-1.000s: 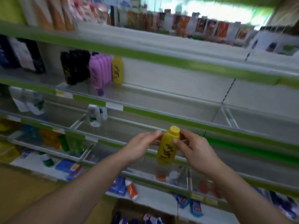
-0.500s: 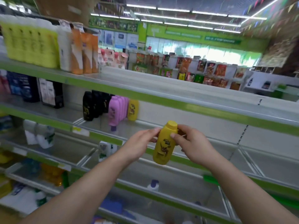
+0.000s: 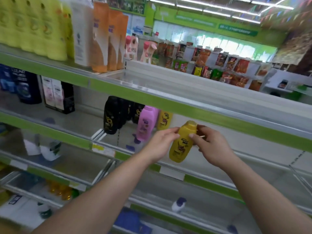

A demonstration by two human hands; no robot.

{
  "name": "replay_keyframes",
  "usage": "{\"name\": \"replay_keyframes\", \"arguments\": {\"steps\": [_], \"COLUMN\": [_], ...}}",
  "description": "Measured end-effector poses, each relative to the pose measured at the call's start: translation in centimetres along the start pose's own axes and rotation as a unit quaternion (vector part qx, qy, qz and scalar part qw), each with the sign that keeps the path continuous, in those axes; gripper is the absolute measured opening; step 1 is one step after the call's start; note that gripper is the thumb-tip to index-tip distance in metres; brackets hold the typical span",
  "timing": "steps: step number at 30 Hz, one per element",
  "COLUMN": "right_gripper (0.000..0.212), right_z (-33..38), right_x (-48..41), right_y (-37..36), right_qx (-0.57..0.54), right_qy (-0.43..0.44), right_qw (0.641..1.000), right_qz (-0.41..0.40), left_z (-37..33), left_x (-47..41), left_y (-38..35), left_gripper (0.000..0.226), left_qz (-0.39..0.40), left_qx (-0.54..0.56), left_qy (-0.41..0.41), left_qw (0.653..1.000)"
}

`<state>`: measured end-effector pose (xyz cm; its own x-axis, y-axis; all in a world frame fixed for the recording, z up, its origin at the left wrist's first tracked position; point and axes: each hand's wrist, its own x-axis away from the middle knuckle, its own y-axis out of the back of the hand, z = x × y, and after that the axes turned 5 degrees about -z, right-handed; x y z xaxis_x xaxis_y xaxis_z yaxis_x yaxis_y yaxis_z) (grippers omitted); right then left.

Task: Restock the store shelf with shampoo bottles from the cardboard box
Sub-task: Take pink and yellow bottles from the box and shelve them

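The store shelf [image 3: 152,98], a tall unit of green-edged tiers, fills the view from the near left to the far right. On its top tier at the left stands a row of lime bottles [image 3: 33,26], with orange and white bottles [image 3: 101,39] just beside them to the right. One tier down, dark blue bottles [image 3: 25,85] stand at the far left. Further right on that tier is a group of black bottles [image 3: 111,115], then a pink bottle [image 3: 146,124] touching them, with more pink ones behind it. To the right of this group the tier is bare metal.

Both bare forearms reach up from the near edge. The left hand [image 3: 160,144] and the right hand [image 3: 214,147] meet in front of this second tier and hold a yellow shampoo bottle [image 3: 181,146] between them. It is upright, tilted slightly to the right, with its cap on top, in the air near the shelf's front edge and not resting on it. The left hand's fingers curl round the bottle's left shoulder, and the right hand's thumb and fingers pinch its right shoulder just below the cap. A matching yellow bottle [image 3: 164,120] stands on the tier behind, just beside the pink one
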<state>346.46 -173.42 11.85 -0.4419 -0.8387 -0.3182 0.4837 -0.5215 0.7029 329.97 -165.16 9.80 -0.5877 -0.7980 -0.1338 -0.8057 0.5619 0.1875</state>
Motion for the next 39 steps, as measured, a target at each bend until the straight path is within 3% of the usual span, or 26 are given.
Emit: {"name": "replay_keyframes", "arguments": {"steps": [4, 8, 11, 16, 21, 26, 27, 30, 31, 33, 39], "right_gripper": [0.037, 0.015, 0.031, 0.013, 0.010, 0.067, 0.066, 0.024, 0.019, 0.028, 0.020], "right_z": [0.1, -0.3, -0.2, 0.0, 0.0, -0.9, -1.1, -0.6, -0.9, -1.6, -3.7], "right_x": [-2.4, -3.9, -4.7, -6.2, -8.2, -10.5, -10.9, -11.0, -11.0, -10.5, -9.7], "right_y": [-2.1, -3.5, -4.3, -5.5, -6.4, -8.1, -8.3, -8.9, -9.2, -10.1, -12.3], "right_qx": [0.033, 0.045, 0.027, 0.002, 0.032, 0.038, 0.029, 0.018, 0.018, 0.011, 0.078], "right_qy": [-0.035, -0.061, -0.080, -0.112, -0.107, -0.131, -0.140, -0.147, -0.134, -0.119, -0.121], "right_qw": [0.999, 0.997, 0.996, 0.992, 0.994, 0.990, 0.989, 0.989, 0.991, 0.993, 0.989], "right_qz": [-0.007, -0.019, -0.043, -0.048, 0.001, 0.016, 0.021, 0.020, 0.017, 0.013, -0.035], "left_z": [1.3, 2.4, 3.3, 4.6, 5.4, 6.3, 6.5, 7.0, 7.3, 7.8, 9.6], "left_x": [-2.3, -3.5, -4.8, -6.7, -7.8, -8.3, -8.2, -8.1, -8.1, -8.1, -8.7], "left_y": [0.6, 0.5, 0.3, 0.5, 0.8, 0.3, 0.1, -0.4, -0.7, -1.2, -2.3], "left_gripper": [0.043, 0.051, 0.056, 0.064, 0.066, 0.070, 0.072, 0.079, 0.080, 0.081, 0.078], "left_qz": [0.002, 0.003, -0.002, -0.007, -0.024, -0.065, -0.074, -0.108, -0.118, -0.126, -0.122], "left_qx": [0.025, 0.022, 0.014, 0.025, 0.019, -0.020, -0.027, -0.041, -0.049, -0.071, -0.103], "left_qy": [0.028, 0.059, 0.066, 0.071, 0.073, 0.068, 0.064, 0.059, 0.059, 0.070, 0.095], "left_qw": [0.999, 0.998, 0.998, 0.997, 0.997, 0.995, 0.995, 0.992, 0.990, 0.987, 0.983]}}
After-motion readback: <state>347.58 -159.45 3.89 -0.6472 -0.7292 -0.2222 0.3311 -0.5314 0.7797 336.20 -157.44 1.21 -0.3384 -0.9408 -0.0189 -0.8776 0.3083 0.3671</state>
